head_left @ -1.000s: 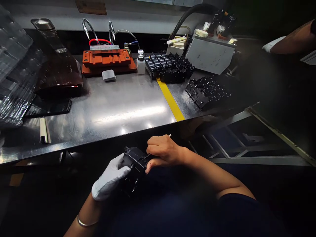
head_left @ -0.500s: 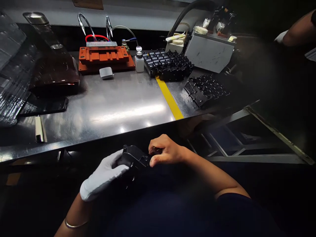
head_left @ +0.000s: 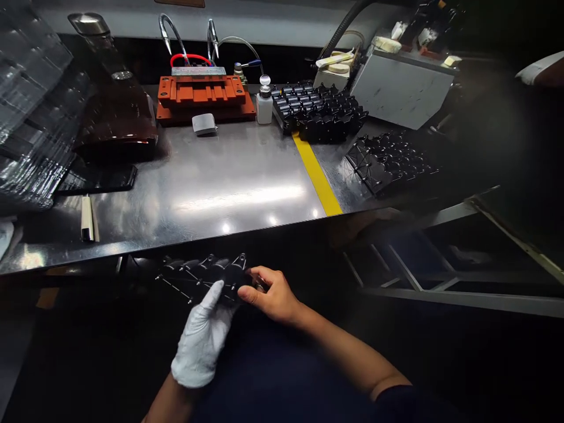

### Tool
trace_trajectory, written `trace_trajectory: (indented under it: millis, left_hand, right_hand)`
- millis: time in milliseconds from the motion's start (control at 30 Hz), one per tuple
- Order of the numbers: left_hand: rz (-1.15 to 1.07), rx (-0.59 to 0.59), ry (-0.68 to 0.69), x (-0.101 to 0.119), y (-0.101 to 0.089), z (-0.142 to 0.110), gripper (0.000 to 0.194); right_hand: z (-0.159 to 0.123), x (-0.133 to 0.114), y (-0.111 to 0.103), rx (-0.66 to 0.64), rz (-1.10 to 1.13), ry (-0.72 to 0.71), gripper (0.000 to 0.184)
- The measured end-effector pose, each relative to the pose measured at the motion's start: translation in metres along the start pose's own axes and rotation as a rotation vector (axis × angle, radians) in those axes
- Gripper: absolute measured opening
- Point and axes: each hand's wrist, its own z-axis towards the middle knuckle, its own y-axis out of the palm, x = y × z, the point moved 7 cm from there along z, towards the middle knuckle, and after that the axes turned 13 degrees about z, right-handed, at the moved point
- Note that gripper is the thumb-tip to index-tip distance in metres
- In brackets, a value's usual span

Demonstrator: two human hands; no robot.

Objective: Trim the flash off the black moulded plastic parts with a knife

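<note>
"Steel table (head_left: 247, 164), front edge running across the view and higher at the right. State of the grip?"

"Left hand (head_left: 202, 338), gloved: closed on the black part (head_left: 209, 273), thumb laid over the near face, other fingers mostly hidden. Right hand (head_left: 279, 296), bare: partly closed at the part's right end, thumb tip apparently against it. Whether it bears weight, or has anything small between its fingers, cannot be told."

"Location of the part?"

"Off the table, held up on the wearer's side of the front edge."

"Changes?"

"Half a second ago a smooth face showed, and the right hand stood beside it with finger and thumb parted. Now the part is turned, posts and ribs in view, right hand at its end. In my judgement, the turn gives the hands another face to work on."

"Edges and room?"

"Front edge is the nearest obstacle; the gap from the posts cannot be judged. Cream bar (head_left: 87, 220) lies close to that edge, toward the left corner. Widest stretch of steel runs from the white block (head_left: 204, 124) to the front edge, between phone (head_left: 110, 179) and yellow strip (head_left: 317, 176). Right of the strip, a black rack (head_left: 392, 158) sits near the front edge. Orange jig (head_left: 202, 91) and bottle (head_left: 264, 108) stand toward the rear edge."
</note>
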Motion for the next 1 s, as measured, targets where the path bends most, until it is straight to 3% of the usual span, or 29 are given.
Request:
trace_trajectory:
  millis: [100,200,367,600,800,900,1000]
  left_hand:
    - [-0.050,-0.035,-0.036,-0.010,0.006,-0.004,0.039]
    - [-0.197,-0.118,-0.172,-0.014,0.017,-0.011,0.036]
    - [-0.533,-0.001,-0.397,-0.017,0.028,-0.021,0.031]
    - [-0.655,0.085,-0.483,-0.019,0.033,-0.026,0.030]
    - [-0.656,0.046,-0.502,-0.019,0.032,-0.019,0.033]
    - [-0.637,0.048,-0.507,-0.020,0.028,-0.019,0.036]
    - [-0.593,0.033,-0.569,-0.024,0.026,-0.028,0.036]
  right_hand:
    - [-0.001,0.005,0.000,0.041,0.005,-0.053,0.043]
    - [-0.002,-0.005,-0.011,0.078,-0.041,-0.222,0.040]
    - [-0.011,-0.022,-0.014,0.070,-0.223,-0.421,0.034]
    - [-0.016,-0.025,-0.014,0.099,-0.177,-0.468,0.019]
    - [-0.016,-0.026,-0.017,0.163,-0.124,-0.544,0.011]
    - [-0.010,-0.016,-0.019,0.183,-0.123,-0.507,0.012]
    - [-0.001,-0.003,-0.034,0.285,-0.105,-0.419,0.020]
